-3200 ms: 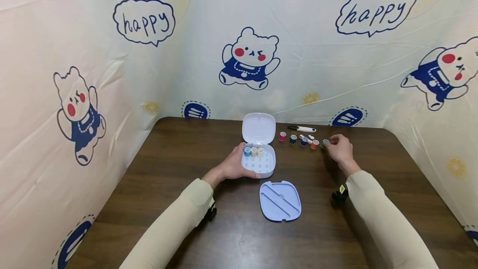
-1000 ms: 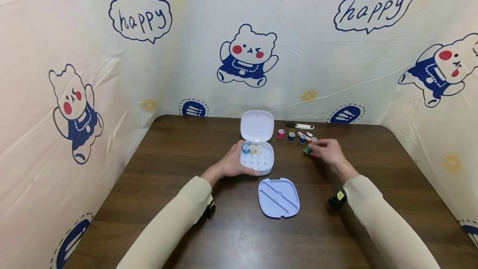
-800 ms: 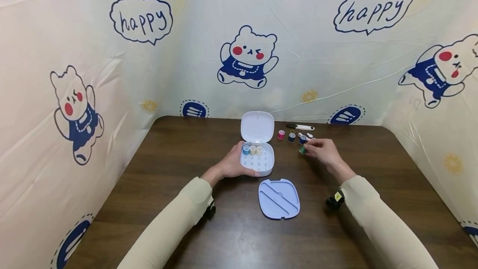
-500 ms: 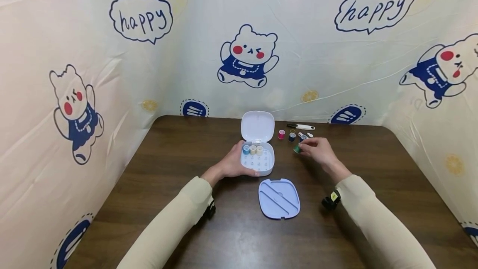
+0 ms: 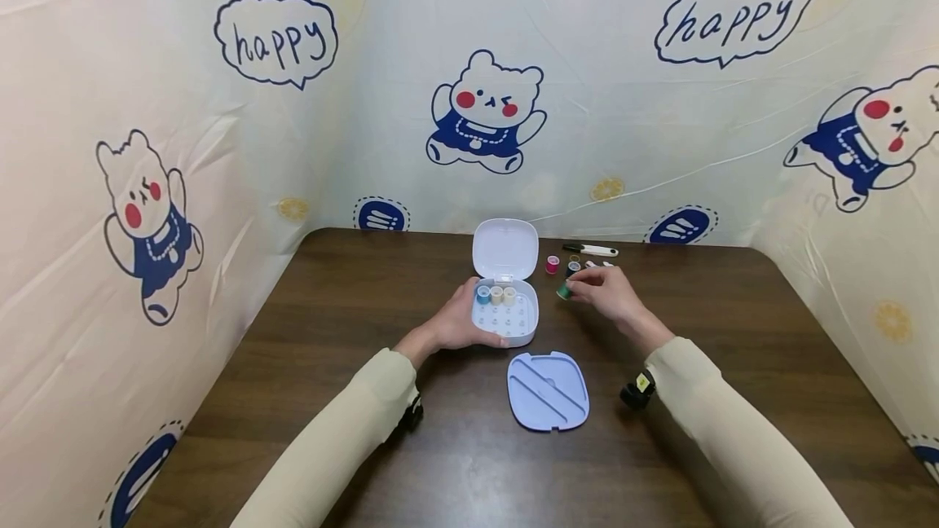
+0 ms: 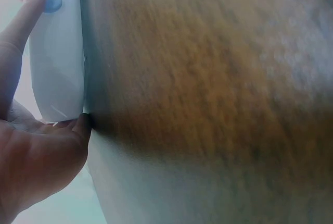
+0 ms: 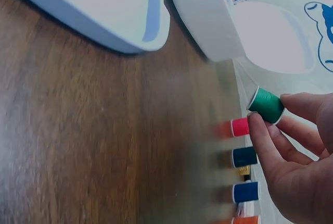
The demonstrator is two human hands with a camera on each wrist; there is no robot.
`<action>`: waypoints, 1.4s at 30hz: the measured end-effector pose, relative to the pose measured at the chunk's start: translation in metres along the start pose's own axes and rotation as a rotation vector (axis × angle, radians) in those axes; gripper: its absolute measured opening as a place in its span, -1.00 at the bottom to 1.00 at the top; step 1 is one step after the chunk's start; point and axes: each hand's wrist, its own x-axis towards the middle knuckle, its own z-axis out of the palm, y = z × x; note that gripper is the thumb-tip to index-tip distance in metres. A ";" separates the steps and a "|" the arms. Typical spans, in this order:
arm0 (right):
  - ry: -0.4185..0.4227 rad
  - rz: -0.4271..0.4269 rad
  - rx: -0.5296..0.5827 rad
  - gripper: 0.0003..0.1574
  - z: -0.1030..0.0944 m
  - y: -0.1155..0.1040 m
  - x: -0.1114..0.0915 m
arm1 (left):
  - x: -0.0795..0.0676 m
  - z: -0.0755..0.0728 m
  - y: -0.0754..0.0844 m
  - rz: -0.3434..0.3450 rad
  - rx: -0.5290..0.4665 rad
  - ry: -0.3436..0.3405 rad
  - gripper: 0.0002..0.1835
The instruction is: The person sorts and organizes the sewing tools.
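My right hand (image 5: 607,297) pinches a green thread spool (image 7: 266,105) between thumb and fingertips, tilted, just right of the white sewing box (image 5: 522,339). A loose thread end trails from it in the right wrist view. My left hand (image 5: 456,320) grips the box from its left side. In the left wrist view its thumb lies along the box's front wall (image 6: 57,62), by a round blue button (image 6: 53,3). The lid (image 5: 506,248) stands raised. A blue spool (image 5: 482,295) and two cream spools (image 5: 503,295) fill part of the back row of pegs.
A pale blue tray (image 5: 548,391) with slanted ridges lies before the box. Right of the box stand a pink spool (image 7: 240,127), a dark navy spool (image 7: 243,157), a blue spool (image 7: 245,191) and an orange spool (image 7: 245,220). A black-and-white slim tool (image 5: 590,250) lies behind them.
My right hand has picked up the green spool from the right end of the spools and carried it left toward the box. My left hand stays on the box.
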 end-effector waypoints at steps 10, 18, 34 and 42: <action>-0.033 0.001 -0.020 -0.60 0.017 -0.008 0.005 | 0.001 0.001 -0.001 -0.006 -0.011 -0.004 0.31; -0.053 -0.017 -0.006 -0.57 0.029 -0.016 0.007 | 0.000 0.000 0.000 -0.016 -0.010 -0.023 0.30; -0.058 -0.112 -0.144 -0.71 0.046 -0.030 0.012 | 0.000 0.000 -0.002 0.016 -0.034 -0.020 0.28; -0.006 -0.281 -0.464 -0.76 0.057 -0.037 0.016 | 0.001 -0.001 -0.003 0.035 -0.037 -0.012 0.28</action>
